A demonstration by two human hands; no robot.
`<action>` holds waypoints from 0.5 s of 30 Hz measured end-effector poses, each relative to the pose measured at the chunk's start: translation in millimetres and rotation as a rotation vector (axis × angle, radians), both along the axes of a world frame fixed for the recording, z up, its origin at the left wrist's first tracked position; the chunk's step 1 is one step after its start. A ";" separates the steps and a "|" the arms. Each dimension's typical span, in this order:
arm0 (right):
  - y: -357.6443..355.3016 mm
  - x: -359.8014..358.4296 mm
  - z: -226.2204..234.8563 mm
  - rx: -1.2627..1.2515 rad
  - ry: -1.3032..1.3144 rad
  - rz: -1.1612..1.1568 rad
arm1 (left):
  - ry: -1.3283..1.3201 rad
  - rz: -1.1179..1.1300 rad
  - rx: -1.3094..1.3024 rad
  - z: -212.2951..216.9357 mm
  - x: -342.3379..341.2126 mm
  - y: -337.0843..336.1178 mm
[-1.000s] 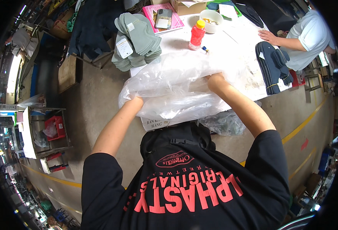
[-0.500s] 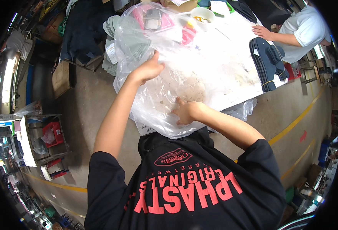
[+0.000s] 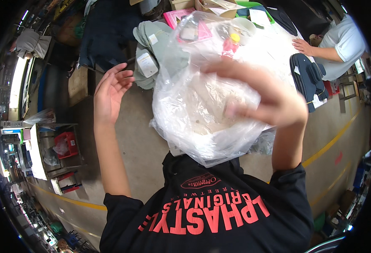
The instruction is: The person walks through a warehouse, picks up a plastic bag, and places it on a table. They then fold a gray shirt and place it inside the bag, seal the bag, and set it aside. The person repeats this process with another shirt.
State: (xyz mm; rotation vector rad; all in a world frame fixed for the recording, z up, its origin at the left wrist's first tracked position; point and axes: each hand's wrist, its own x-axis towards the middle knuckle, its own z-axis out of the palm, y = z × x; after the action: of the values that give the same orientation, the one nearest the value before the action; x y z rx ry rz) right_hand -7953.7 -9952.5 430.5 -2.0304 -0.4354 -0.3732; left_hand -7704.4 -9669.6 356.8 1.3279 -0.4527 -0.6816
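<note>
A large clear plastic bag (image 3: 189, 139) lies spread and crumpled over the near part of the white table, its edge hanging toward me. My left hand (image 3: 113, 90) is raised in the air left of the bag, palm turned inward, fingers loosely apart and nothing in them. Over the bag is my right hand (image 3: 274, 95), smeared by motion; thumb and fingers show apart, with nothing visible between them. Beside the bag's left edge sits a stack of grey-green cut pieces (image 3: 154, 36) with a white label (image 3: 147, 64). The bag partly covers a red bottle with a yellow cap (image 3: 234, 38).
A pink packet (image 3: 180, 17), a bowl (image 3: 245, 29), and a green tray (image 3: 273, 17) stand at the back. Dark cut pieces (image 3: 305, 78) lie at the right edge, near a co-worker's hand (image 3: 303, 46). At left stands a rack with a red bin (image 3: 66, 144).
Both hands have come off the plastic bag: the left moved out to the left, the right swung up and to the right. The bag's far edge has risen over the bottle and bowl.
</note>
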 end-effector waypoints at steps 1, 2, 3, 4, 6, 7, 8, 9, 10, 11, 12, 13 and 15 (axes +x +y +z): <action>-4.0 21.1 9.2 0.153 -0.137 -0.127 | 0.018 0.080 0.056 -11.2 14.5 6.5; -6.6 44.9 15.1 0.271 -0.129 -0.246 | 0.029 0.143 0.095 -23.2 26.6 10.8; -7.3 71.1 17.7 0.373 -0.159 -0.407 | 0.047 0.239 0.163 -35.3 36.4 12.4; -5.9 99.3 16.7 0.382 -0.080 -0.390 | 0.102 0.252 0.211 -47.2 44.2 11.3; 2.7 158.6 4.6 0.118 -0.058 -0.511 | 0.024 0.224 0.331 -71.5 56.4 2.0; 9.0 188.3 -5.8 -0.176 -0.135 -0.594 | -0.013 0.222 0.397 -84.2 62.1 -4.6; 15.9 216.8 -18.4 -0.381 0.063 -0.624 | -0.091 0.233 0.415 -97.0 68.2 -11.4; 23.0 242.8 -32.7 -0.577 0.195 -0.625 | -0.177 0.237 0.428 -109.6 74.7 -17.5; 29.8 265.0 -47.8 -0.635 0.394 -0.665 | -0.236 0.242 0.423 -120.9 81.1 -22.6; 35.9 282.8 -63.1 -0.673 0.570 -0.693 | -0.303 0.254 0.435 -130.2 87.2 -26.6; 41.0 295.8 -77.8 -0.744 0.712 -0.702 | -0.342 0.268 0.428 -136.9 92.2 -29.6; 45.1 304.4 -91.4 -0.814 0.853 -0.708 | -0.328 0.277 0.435 -141.0 96.0 -31.8; 48.3 311.6 -112.9 -0.801 0.916 -0.724 | -0.481 0.232 0.501 -142.8 100.0 -35.4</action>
State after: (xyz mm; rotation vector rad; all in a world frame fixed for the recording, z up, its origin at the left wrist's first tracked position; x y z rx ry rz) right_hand -7642.0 -9904.2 317.5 -2.7984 0.8705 0.4074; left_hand -7604.4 -9705.0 214.0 2.0005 -0.5179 -0.2786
